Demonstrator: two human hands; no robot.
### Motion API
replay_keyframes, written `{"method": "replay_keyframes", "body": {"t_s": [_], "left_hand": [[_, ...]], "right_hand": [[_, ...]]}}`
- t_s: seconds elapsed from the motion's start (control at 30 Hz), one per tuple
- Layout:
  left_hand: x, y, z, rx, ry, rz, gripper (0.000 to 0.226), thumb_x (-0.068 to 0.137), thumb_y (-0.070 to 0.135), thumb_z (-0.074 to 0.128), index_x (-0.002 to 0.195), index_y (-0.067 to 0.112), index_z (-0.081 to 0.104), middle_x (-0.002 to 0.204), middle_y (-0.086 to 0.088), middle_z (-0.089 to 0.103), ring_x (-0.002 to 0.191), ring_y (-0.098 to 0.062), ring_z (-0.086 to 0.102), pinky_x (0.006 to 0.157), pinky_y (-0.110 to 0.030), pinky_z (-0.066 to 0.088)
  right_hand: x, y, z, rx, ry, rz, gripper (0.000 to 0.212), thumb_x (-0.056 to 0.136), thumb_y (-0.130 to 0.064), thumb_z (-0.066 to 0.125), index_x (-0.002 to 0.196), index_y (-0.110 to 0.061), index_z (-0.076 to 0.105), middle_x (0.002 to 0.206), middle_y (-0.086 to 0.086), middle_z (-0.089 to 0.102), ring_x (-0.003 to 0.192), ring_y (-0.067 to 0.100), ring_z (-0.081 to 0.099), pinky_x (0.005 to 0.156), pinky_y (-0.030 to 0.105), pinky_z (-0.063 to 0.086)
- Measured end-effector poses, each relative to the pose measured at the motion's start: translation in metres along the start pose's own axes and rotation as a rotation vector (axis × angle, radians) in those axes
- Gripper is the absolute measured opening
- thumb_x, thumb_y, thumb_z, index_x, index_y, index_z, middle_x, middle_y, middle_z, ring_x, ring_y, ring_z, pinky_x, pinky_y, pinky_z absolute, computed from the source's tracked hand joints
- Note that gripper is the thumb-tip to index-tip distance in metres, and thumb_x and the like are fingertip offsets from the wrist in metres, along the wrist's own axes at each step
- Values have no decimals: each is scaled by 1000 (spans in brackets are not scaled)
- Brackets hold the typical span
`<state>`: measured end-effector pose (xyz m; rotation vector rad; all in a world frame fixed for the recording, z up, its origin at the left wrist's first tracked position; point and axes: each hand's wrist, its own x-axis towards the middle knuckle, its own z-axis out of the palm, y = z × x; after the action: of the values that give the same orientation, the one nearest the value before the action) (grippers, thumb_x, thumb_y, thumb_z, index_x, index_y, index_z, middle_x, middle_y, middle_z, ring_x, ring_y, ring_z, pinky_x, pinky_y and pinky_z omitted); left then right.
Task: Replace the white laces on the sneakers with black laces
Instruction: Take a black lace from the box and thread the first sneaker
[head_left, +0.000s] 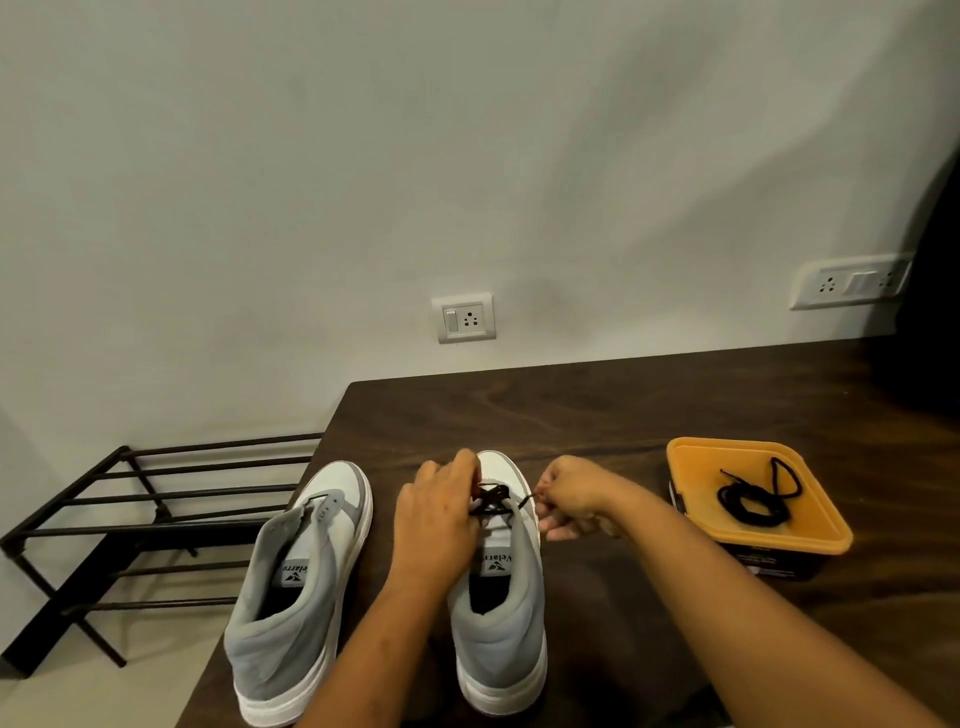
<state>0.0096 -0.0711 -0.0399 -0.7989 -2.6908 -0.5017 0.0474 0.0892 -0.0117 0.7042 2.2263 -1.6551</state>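
The left hand (441, 514) is lying over the front of the middle sneaker (501, 613), its fingers curling down round the upper at the lacing. Its fingertips are hidden, so whether they are also pinching the lace cannot be told. The right hand (574, 501) is hovering just at 3 o'clock of that shoe, thumb and fingers closing together on one free end of the black lace (491, 500). The lace is crossing between the lowest eyelets, near the toe. This sneaker is standing upright on the dark wooden table (623, 405), heel toward the person and toe pointing to 12 o'clock.

The second sneaker (306, 587), grey and white like the first, is standing at 9 o'clock of it, close beside but apart, by the table's left edge, toe angling toward 1 o'clock. At 3 o'clock, well apart from both shoes, a dark box is sitting under an orange lid (691, 462), and a spare black lace (753, 501) is lying coiled in the lid.

A metal rack (130, 519) is standing on the floor at 9 o'clock of the table, and a wall socket (464, 318) is showing at 12 o'clock
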Motion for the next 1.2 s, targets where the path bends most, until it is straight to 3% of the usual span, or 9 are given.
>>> {"method": "replay_keyframes", "body": {"t_s": [0.2, 0.3, 0.43, 0.63, 0.8, 0.9, 1.0, 1.1, 1.2], "left_hand": [[0, -16, -6, -58, -41, -193, 38, 76, 37, 69, 84, 23, 34, 79, 9, 48, 82, -21, 51, 66, -32, 36], [-2, -16, -6, -131, -42, -296, 35, 77, 38, 67, 80, 21, 37, 72, 8, 47, 73, -20, 47, 62, -30, 33], [-2, -18, -4, -248, -46, -257, 31, 76, 31, 70, 79, 25, 40, 75, 9, 59, 74, -17, 56, 64, -32, 43], [-1, -22, 0, -401, -114, -142, 30, 79, 11, 68, 85, 30, 46, 91, 9, 64, 84, -11, 60, 74, -33, 51], [0, -23, 0, -480, -128, -170, 29, 78, 8, 70, 89, 24, 48, 90, 11, 60, 78, 1, 55, 62, -8, 43], [0, -25, 0, -452, -90, -208, 31, 75, 13, 73, 90, 23, 47, 92, 9, 56, 79, -4, 51, 64, -14, 39], [0, -28, 3, -358, -71, -249, 38, 74, 23, 75, 95, 26, 44, 100, 8, 47, 97, -14, 45, 79, -24, 37], [-1, -29, 4, -362, -132, -286, 35, 75, 27, 73, 96, 24, 44, 97, 8, 49, 92, -15, 51, 79, -27, 42], [-2, -27, 7, -410, -194, -314, 24, 78, 26, 69, 90, 29, 48, 87, 10, 60, 81, -12, 61, 78, -33, 51]], "right_hand": [[-11, -6, -39, 916, 345, -134, 32, 103, -2, 23, 133, -3, 33, 94, 17, 54, 73, 26, 60, 69, 32, 58], [-8, -13, -44, 1183, 607, -291, 21, 103, -5, 24, 113, -11, 42, 110, 15, 53, 99, 29, 60, 89, 45, 53], [-1, -10, -33, 255, 857, -541, 7, 100, -11, 40, 101, -15, 45, 112, 5, 60, 91, 17, 53, 75, 29, 47], [8, -1, 5, -799, 0, -356, 32, 91, -20, 60, 123, -15, 58, 123, 7, 60, 109, 21, 57, 88, 26, 43], [13, -1, 13, -844, -10, -331, 16, 92, -13, 53, 89, -5, 66, 103, 12, 68, 93, 24, 61, 79, 31, 47], [13, 1, 4, -650, -45, -360, 26, 95, -8, 49, 72, -16, 58, 93, 9, 69, 87, 16, 61, 78, 24, 47], [7, -10, -9, -134, 187, -456, 28, 99, -7, 42, 78, -19, 54, 86, 3, 66, 83, 17, 62, 69, 16, 46], [-2, -21, -23, 633, 300, -469, 27, 104, -13, 33, 85, -20, 51, 88, 4, 65, 83, 18, 65, 78, 37, 53], [-11, -25, -23, 906, 346, -511, 25, 105, -15, 31, 87, -20, 49, 85, 5, 65, 79, 16, 64, 76, 42, 53]]}}
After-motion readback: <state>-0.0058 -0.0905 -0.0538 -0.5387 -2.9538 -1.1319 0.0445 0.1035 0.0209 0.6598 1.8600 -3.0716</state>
